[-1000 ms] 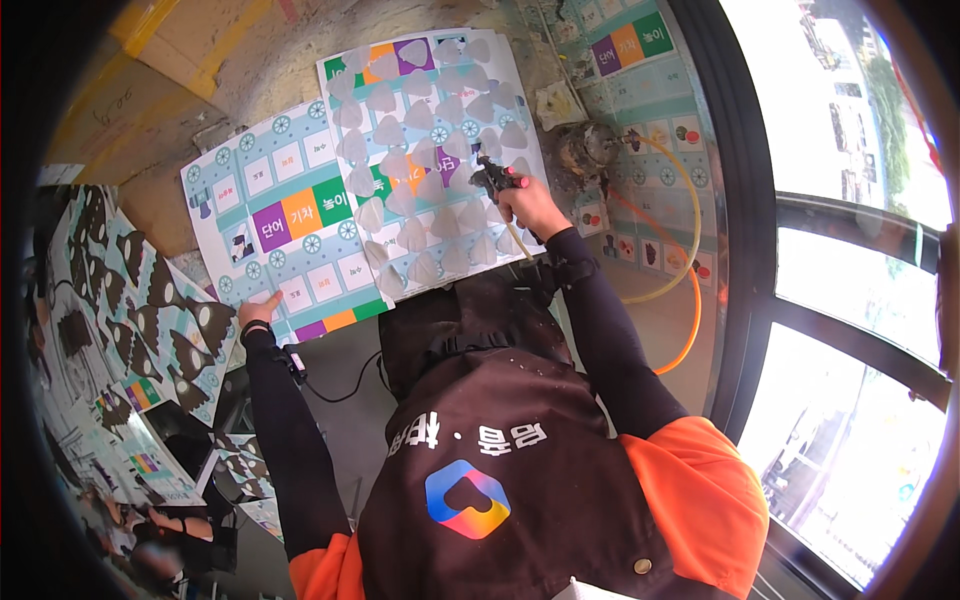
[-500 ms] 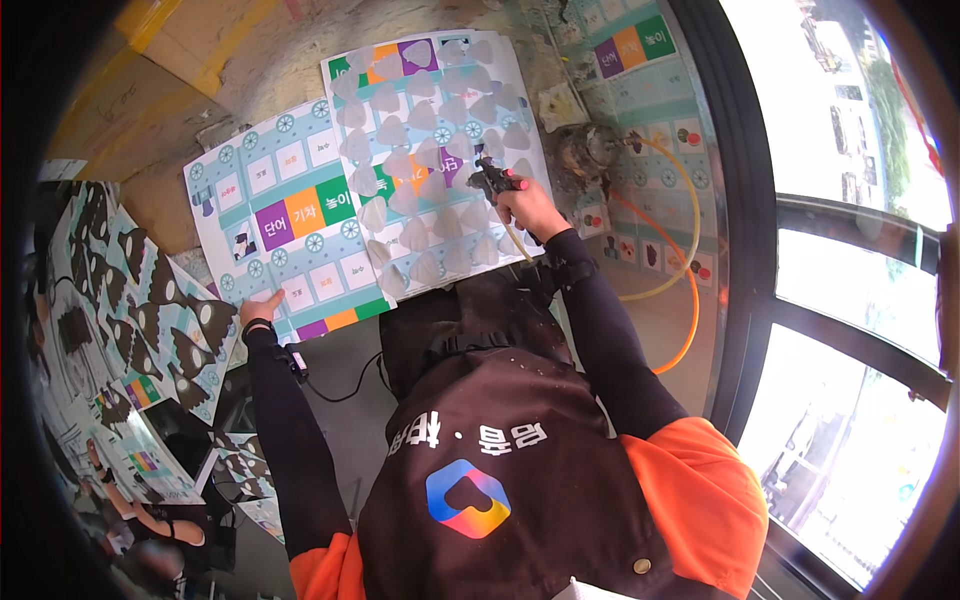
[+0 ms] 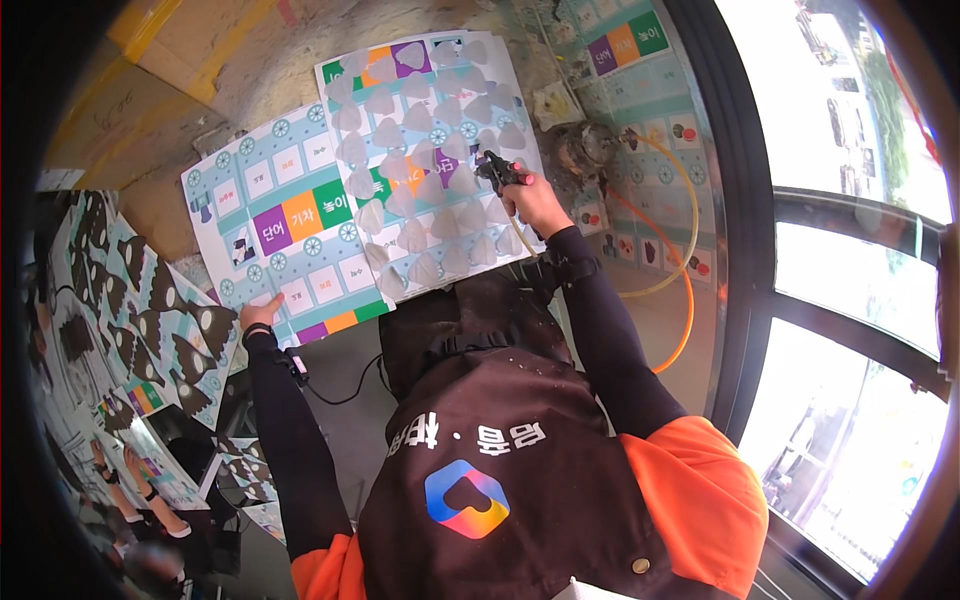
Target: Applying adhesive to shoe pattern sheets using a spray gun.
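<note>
My right hand (image 3: 535,205) is wrapped round a small black spray gun (image 3: 497,173) with a pinkish-red knob. A thin hose hangs from it. The gun hovers over the right side of a printed sheet (image 3: 515,255), which is covered in rows of grey, rounded, petal-like pieces (image 3: 425,268). That sheet overlaps a second printed sheet (image 3: 240,290) on the left, with coloured blocks and small wheels. My left hand (image 3: 258,312) grips the left sheet's lower left edge, thumb on top. Its fingers are partly hidden.
A yellow hose (image 3: 692,200) and an orange hose (image 3: 690,310) loop at right, by a grimy round fitting (image 3: 585,148). A dark window frame (image 3: 745,330) stands beyond them. Cardboard (image 3: 180,45) lies at far left. Sheets with dark pieces (image 3: 150,300) and a co-worker's arms (image 3: 150,495) are at left.
My right hand and the spray gun have shifted slightly right. The right sheet has slid a little left. My left hand keeps its hold. The co-worker's arms have moved.
</note>
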Available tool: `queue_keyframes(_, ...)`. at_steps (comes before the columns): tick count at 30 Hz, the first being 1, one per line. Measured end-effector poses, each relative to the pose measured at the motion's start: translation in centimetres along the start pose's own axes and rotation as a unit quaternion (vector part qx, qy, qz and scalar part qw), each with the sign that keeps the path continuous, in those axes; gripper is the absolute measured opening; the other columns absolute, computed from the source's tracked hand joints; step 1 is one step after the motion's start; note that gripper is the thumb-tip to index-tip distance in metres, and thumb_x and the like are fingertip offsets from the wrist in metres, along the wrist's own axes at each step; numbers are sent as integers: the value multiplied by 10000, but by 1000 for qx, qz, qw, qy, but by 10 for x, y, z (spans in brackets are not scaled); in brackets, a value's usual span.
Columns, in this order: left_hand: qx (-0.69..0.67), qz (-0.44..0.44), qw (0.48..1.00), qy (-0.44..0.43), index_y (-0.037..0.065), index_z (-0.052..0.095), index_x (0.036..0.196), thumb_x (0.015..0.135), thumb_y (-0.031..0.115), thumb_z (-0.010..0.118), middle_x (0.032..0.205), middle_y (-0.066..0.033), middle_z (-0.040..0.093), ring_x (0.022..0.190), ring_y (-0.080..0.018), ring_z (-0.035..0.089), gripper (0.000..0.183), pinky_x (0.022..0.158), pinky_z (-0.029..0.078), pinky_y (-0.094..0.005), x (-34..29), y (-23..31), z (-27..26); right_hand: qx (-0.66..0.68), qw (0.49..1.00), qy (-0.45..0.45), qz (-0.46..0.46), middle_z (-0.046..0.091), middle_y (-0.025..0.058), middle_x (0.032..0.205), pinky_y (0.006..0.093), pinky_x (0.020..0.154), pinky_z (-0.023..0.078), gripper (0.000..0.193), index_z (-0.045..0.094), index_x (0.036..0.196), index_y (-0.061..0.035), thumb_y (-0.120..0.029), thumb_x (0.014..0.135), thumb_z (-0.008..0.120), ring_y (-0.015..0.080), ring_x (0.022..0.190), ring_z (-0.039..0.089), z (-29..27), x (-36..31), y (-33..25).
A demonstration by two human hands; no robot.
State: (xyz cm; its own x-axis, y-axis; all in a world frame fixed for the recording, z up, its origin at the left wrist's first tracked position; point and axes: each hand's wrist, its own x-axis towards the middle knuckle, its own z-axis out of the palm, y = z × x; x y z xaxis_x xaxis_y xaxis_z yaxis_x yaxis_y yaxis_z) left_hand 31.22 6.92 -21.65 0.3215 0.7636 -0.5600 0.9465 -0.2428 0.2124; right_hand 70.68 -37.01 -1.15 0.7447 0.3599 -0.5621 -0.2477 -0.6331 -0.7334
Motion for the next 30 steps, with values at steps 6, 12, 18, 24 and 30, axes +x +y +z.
queue_keyframes(6,8,-24,1000,-3,-21,735,1048,601,554,904,1079,-190,737,1035,-351,697,748,905,530,-402,6,-4,4,-58,998,-9,17,610,76,631,345,556,455,149,582,821,6,-143,811,580,187,558,595,-3,-5,9)
queue_keyframes(12,-5,-20,1000,0,-24,733,1056,592,590,892,1075,-199,735,1037,-357,695,785,905,531,-406,8,-9,8,-15,997,-73,21,694,94,745,319,478,478,209,641,924,8,-149,790,608,177,575,622,10,-13,-4)
queue_keyframes(18,0,-44,999,6,-28,730,1052,582,599,892,1091,-211,726,1050,-355,691,801,910,532,-416,2,0,5,11,994,-104,-4,653,88,726,335,521,488,157,607,869,7,-131,795,599,191,601,629,40,-8,-29)
queue_keyframes(24,29,-56,998,14,-64,712,1067,559,653,875,1088,-240,718,1051,-368,687,894,913,530,-411,-10,13,-2,-47,997,-50,-19,610,75,669,352,562,474,151,585,818,10,-141,824,584,182,553,590,54,1,-27)
queue_keyframes(30,17,-53,998,12,-55,716,1062,556,659,874,1073,-234,723,1044,-361,691,889,902,535,-412,-13,14,-3,-13,994,-106,21,584,73,606,337,543,453,174,576,726,2,-151,808,598,175,546,583,54,-1,-21)
